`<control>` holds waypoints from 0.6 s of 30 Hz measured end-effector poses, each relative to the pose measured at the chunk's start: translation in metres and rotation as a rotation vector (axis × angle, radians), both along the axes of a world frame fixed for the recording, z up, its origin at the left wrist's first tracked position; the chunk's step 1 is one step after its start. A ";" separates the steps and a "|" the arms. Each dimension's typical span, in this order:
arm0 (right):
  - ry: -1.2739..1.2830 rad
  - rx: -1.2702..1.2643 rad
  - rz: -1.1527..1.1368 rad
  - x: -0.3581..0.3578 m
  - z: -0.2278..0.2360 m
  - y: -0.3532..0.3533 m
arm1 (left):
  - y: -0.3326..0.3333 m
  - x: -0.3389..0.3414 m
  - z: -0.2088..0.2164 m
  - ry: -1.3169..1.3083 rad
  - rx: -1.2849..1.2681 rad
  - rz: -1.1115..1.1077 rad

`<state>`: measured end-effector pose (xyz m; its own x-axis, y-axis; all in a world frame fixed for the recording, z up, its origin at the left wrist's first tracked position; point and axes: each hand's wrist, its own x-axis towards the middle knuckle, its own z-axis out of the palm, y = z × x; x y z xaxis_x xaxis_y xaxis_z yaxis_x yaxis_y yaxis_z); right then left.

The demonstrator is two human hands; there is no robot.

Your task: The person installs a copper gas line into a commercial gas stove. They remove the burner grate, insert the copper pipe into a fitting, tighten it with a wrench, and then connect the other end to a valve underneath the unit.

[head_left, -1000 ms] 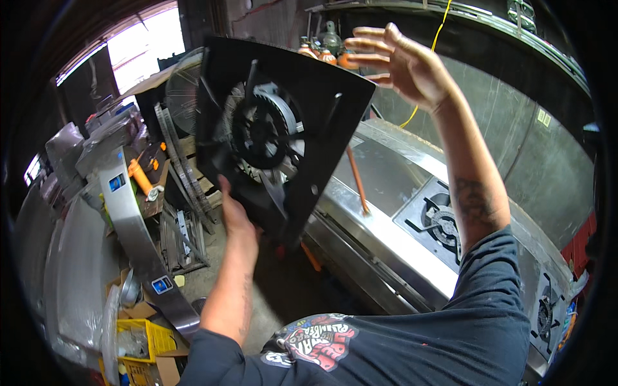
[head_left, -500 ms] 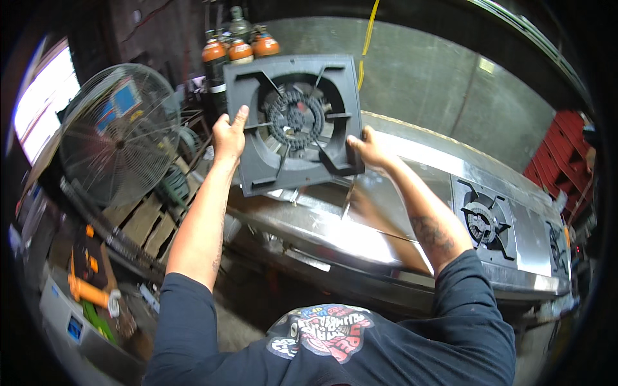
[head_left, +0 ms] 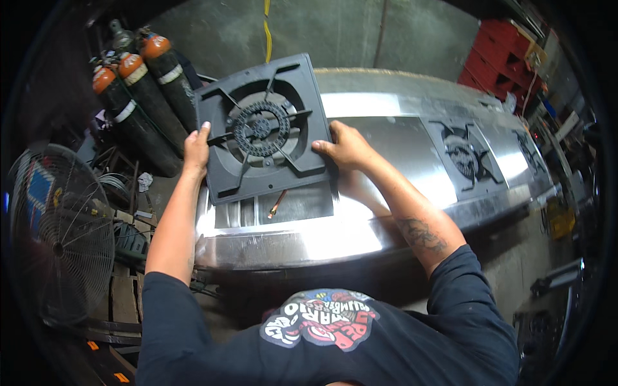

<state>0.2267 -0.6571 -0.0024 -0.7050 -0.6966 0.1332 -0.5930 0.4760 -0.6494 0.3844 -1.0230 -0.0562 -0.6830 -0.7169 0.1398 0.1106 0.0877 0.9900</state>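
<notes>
A black square stove grate (head_left: 222, 168) is held up between my two hands, tilted over the left end of a long stainless steel stove (head_left: 393, 151). A round burner ring (head_left: 239, 132) shows inside its central opening; whether the two are joined I cannot tell. My left hand (head_left: 197, 153) grips the left edge, thumb on top. My right hand (head_left: 346, 148) grips the right edge, its fingers mostly hidden beneath. Below the grate, an opening in the stove top is partly covered, and a copper-coloured tube (head_left: 278, 202) shows in it. Another black grate (head_left: 468, 157) sits further right on the stove.
Several gas cylinders (head_left: 170, 80) with orange tops stand behind at the left. A large floor fan (head_left: 61, 248) is at the far left. Red stacked boxes (head_left: 499, 58) stand beyond the stove's right end. A yellow cord (head_left: 268, 35) hangs by the back wall.
The grate and both hands have shifted left in view and now hang over the stove's left opening. The view has turned right, showing more of the stove top. Both hands keep their hold.
</notes>
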 end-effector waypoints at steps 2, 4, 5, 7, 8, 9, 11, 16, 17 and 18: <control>-0.095 -0.049 0.000 0.009 0.003 0.007 | 0.004 0.011 -0.008 0.103 0.091 -0.099; -0.104 -0.024 0.006 0.021 0.010 0.017 | 0.010 0.028 -0.011 0.061 0.069 -0.050; -0.145 0.044 -0.031 0.029 0.013 0.020 | 0.014 0.035 -0.011 0.065 0.081 -0.083; -0.120 0.080 -0.105 0.049 0.020 0.023 | 0.021 0.045 -0.012 0.069 0.083 -0.154; -0.096 0.099 -0.153 0.059 0.022 0.020 | 0.023 0.046 -0.013 0.018 0.127 -0.189; -0.113 0.170 -0.203 0.068 0.026 0.019 | 0.024 0.046 -0.013 0.010 0.079 -0.218; -0.067 0.184 -0.249 0.078 0.034 0.016 | 0.022 0.042 -0.014 -0.031 0.069 -0.245; -0.002 0.233 -0.341 0.084 0.036 0.010 | 0.000 0.046 -0.022 -0.132 -0.020 -0.335; -0.024 0.224 -0.355 0.085 0.031 0.008 | -0.004 0.048 -0.023 -0.137 -0.081 -0.359; -0.003 0.204 -0.352 0.085 0.026 0.007 | -0.008 0.051 -0.024 -0.143 -0.081 -0.382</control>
